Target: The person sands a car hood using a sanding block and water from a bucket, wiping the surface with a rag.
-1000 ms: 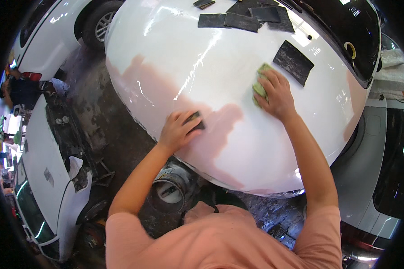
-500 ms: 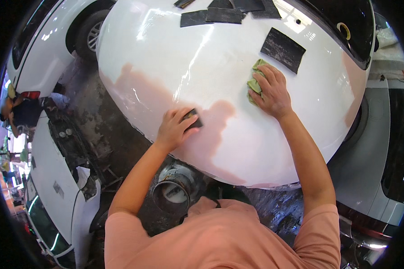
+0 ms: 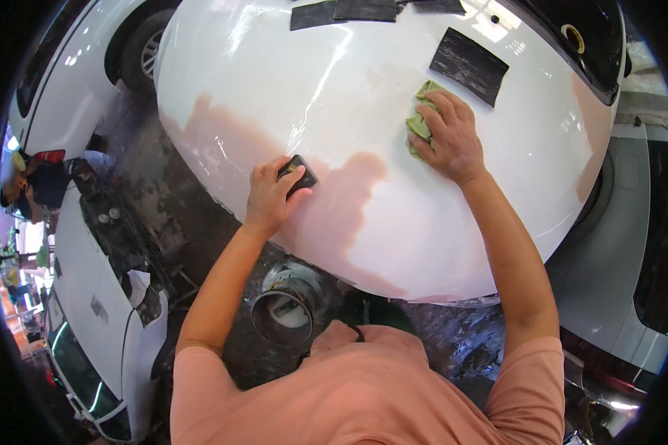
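Observation:
In front of me spreads a white car hood [image 3: 408, 230] with pinkish-brown patches along its near and left edges. My left hand [image 3: 269, 194] grips a small black sanding block [image 3: 300, 176], its face pressed on the pink patch [image 3: 326, 215]. Farther right, my right hand [image 3: 453, 137] is closed over a crumpled green cloth [image 3: 421, 127] resting on the white paint. Just beyond that cloth lies a black sheet of sandpaper [image 3: 469, 67], slightly curled. Several more black sheets [image 3: 365, 9] lie at the hood's far edge.
Below the hood's near edge stands a round metal bucket [image 3: 283, 317]. A white car [image 3: 89, 274] with an exposed front is at left, and a grey car [image 3: 608, 245] at right. A tape roll [image 3: 572, 38] lies by the windshield. Another person [image 3: 33, 189] is far left.
My left hand has slid the sanding block left and slightly away from me over the pink patch. My right hand keeps hold of the cloth. The view has shifted slightly.

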`<state>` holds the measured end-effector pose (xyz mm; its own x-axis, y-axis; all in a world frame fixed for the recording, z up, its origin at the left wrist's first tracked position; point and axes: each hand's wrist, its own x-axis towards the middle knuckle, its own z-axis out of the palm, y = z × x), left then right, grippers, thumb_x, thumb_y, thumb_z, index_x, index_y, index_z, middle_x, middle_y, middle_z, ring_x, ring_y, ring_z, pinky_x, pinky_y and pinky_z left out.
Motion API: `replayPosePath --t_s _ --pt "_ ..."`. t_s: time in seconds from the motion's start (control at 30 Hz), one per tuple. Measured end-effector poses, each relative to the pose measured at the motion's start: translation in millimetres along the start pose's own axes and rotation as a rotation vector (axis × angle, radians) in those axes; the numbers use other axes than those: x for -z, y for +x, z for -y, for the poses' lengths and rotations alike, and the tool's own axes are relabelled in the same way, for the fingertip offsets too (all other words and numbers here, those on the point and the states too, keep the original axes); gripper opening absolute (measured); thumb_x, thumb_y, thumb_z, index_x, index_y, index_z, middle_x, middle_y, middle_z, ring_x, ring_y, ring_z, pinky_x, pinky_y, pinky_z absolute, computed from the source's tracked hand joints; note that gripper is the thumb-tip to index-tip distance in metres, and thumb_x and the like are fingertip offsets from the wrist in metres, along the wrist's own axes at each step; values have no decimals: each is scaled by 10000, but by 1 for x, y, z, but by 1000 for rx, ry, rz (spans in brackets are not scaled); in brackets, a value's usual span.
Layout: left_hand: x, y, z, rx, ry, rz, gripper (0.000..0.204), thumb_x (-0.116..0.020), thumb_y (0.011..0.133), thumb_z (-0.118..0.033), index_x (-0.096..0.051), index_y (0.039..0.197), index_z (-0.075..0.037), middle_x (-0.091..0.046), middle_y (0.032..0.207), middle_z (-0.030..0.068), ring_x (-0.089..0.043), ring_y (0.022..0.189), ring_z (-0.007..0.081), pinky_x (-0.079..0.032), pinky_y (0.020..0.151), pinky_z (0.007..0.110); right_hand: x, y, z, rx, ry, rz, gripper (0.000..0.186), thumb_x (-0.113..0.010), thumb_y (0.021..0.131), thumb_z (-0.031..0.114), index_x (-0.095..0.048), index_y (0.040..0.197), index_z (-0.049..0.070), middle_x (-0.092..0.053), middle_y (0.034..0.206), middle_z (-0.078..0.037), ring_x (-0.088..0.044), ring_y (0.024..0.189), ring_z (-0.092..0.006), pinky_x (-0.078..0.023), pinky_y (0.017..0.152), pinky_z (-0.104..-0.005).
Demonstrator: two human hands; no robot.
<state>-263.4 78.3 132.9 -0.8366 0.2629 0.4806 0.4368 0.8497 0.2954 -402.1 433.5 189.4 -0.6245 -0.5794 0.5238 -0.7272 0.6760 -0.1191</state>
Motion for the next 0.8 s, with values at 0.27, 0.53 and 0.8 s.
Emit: replayPosePath --t_s 0.27,0.53,0.8 --pt "-44 164 -35 41 14 -17 343 -754 942 -353 -711 1202 -133 -630 1287 77 -555 1178 354 -454 1059 476 -9 1 0 12 -31 2 504 -804 848 326 -660 1289 129 -572 1439 -103 -490 1396 -350 -396 1159 -512" --pt "-5 -23 -14 69 -8 -15 443 -820 885 -312 -714 1285 -154 -640 1338 104 -558 1226 370 -439 1080 467 -4 1 2 5 -18 9 513 -803 860 323 -651 1305 118 -565 1453 -108 -481 1398 -363 -384 1171 -515" --pt "-37 101 -37 -47 -123 10 353 -763 917 -348 -701 1206 -156 -633 1317 57 -573 1195 336 -443 1080 472 -6 -2 -1 -1 -37 43 532 -802 866 311 -632 1331 118 -563 1455 -114 -472 1413 -370 -379 1174 -524"
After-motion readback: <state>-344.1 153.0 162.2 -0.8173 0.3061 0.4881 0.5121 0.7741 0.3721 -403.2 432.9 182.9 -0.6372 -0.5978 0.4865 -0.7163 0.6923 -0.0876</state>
